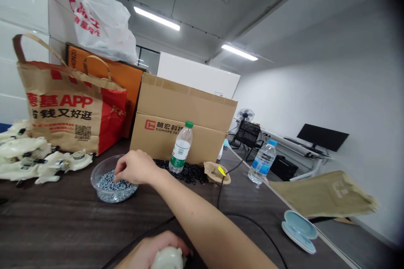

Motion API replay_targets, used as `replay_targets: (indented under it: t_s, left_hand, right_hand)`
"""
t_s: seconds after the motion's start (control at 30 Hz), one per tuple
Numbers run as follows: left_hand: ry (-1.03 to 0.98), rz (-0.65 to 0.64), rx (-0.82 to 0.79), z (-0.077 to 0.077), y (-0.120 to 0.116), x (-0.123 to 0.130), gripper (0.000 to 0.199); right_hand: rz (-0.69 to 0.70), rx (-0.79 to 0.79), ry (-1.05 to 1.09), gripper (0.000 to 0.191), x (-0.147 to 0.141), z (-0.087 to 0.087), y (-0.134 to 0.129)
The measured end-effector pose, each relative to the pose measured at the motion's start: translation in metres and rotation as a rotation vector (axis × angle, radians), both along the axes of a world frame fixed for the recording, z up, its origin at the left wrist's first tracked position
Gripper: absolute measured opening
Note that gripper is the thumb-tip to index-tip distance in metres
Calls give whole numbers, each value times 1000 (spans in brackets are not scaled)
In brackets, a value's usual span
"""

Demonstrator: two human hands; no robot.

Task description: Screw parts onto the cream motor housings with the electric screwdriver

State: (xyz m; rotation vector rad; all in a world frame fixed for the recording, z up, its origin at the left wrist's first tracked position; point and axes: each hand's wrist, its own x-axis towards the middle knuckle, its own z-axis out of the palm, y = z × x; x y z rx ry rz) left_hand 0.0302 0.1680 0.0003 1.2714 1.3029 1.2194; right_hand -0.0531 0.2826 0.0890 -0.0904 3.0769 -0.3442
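A round clear plastic bowl (114,195) of small silvery screws stands at the left of the dark table. My right hand (134,168) reaches over its right rim, fingertips pinched together down at the screws; whether a screw is between them is too small to tell. Near the bottom edge, my left hand (154,248) is wrapped round a cream-white plastic part (168,259), partly cut off by the frame. My right forearm crosses above it.
Several white plastic assemblies (34,155) lie at the left by a paper bag (63,109). Behind are a cardboard box (176,105), a green-capped bottle (181,151), black parts (195,173) and a small tray (217,176). Rightward: a blue-capped bottle (262,164), black cable (252,218), blue case (299,231).
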Motion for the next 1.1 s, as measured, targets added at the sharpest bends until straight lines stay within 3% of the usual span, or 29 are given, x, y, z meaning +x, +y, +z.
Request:
replay_targets:
  t_s: [0.2, 0.37, 0.47, 0.6, 0.67, 0.73, 0.83, 0.93, 1.1]
  left_hand:
    - [-113, 10, -19, 0, -9, 4, 60]
    - [-119, 35, -47, 4, -11, 9, 61]
    - [-138, 29, -44, 6, -12, 10, 64]
    - [-87, 50, -42, 6, -14, 10, 63]
    - [-3, 76, -13, 4, -14, 9, 56]
    - [28, 71, 11, 3, -12, 8, 52]
    - [4, 24, 41, 1, -11, 9, 54]
    - [-28, 23, 46, 2, -13, 10, 58]
    - [-76, 109, 38, -5, -18, 5, 60]
  right_hand:
    - [-31, -95, 158, 22, 12, -2, 8]
    - [-104, -269, 366, 10, 36, 13, 14]
    - [-94, -410, 470, 3, 71, 24, 17]
    - [-80, -550, 541, 6, 139, 27, 19]
    - [-68, -560, 576, 26, 175, 24, 20]
    - [38, -519, 594, 15, 206, 18, 21]
    - [39, -568, 605, 7, 240, 2, 23]
    - [-103, -637, 545, 19, 256, -16, 25]
    - [-324, -835, 354, 13, 253, -36, 30]
